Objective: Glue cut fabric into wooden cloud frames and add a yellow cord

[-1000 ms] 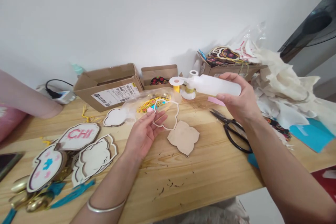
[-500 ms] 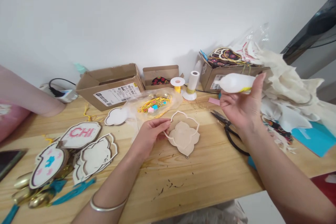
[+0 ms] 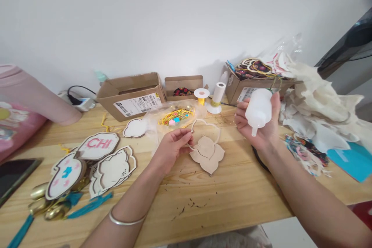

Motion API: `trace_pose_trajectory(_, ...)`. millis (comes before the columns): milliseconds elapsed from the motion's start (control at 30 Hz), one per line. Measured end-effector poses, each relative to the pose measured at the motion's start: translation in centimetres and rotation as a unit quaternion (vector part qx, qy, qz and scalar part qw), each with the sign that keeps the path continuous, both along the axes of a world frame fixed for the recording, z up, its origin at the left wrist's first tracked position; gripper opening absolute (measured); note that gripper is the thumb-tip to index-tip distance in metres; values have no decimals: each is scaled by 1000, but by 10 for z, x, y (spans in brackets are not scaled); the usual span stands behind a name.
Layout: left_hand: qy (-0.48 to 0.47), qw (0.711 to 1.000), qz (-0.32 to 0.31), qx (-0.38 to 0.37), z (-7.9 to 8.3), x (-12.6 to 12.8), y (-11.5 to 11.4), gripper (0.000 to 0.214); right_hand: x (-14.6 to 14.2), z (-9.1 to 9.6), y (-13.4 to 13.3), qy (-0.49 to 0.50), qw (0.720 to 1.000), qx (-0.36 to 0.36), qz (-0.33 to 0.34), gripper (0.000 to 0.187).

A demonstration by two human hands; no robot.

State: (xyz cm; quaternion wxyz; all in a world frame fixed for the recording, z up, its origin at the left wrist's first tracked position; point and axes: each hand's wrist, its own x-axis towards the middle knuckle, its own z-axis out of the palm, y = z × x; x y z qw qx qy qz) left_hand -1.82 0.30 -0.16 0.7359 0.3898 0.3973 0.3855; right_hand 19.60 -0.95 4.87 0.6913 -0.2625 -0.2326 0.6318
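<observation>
My left hand [image 3: 176, 147] pinches a thin wooden outline frame [image 3: 218, 128] by its left side. Beneath and just in front of that frame, a flat flower-shaped wooden piece [image 3: 207, 157] lies on the table. In my right hand [image 3: 266, 137] is a white squeeze bottle [image 3: 259, 108], held above the table with its nozzle pointing down towards me. The fingers wrap behind the bottle. Black scissors, largely hidden by my right hand and forearm, lie on the table.
Cardboard boxes [image 3: 130, 99] and thread spools [image 3: 215, 99] line the wall. Decorated wooden plaques [image 3: 99, 145], brass bells [image 3: 56, 209] and a phone [image 3: 17, 176] lie at left. Cream cloth [image 3: 319, 100] and a blue sheet [image 3: 353, 159] are at right. A plastic bag [image 3: 152, 116] holds yellow cords.
The bottle has turned from sideways to nozzle-down in my right hand, and the hand has come slightly lower. The outline frame has shifted back a little off the flower piece. The view has moved slightly left.
</observation>
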Motion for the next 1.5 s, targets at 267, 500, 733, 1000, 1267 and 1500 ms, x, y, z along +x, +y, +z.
trace_pose_trajectory(267,-273,941,-18,-198,23,-7,3,31,-20,-27,-1,18,988,-43,146,41)
trace_pose_trajectory(500,-302,926,-43,-222,23,-10,2,67,-25,-32,1,11,987,-80,136,39)
trace_pose_trajectory(733,-304,897,-140,-288,7,-4,7,56,-36,-32,-10,-108,982,-25,154,36)
trace_pose_trajectory(1000,-302,881,-217,-292,19,13,16,49,-38,-43,-18,-225,942,27,247,33)
trace_pose_trajectory(1267,-261,915,-238,-197,28,9,18,63,-25,-47,-7,-180,956,-7,232,27)
trace_pose_trajectory(1500,-303,912,-241,-137,21,0,9,62,-25,-35,-11,-168,965,-67,192,27)
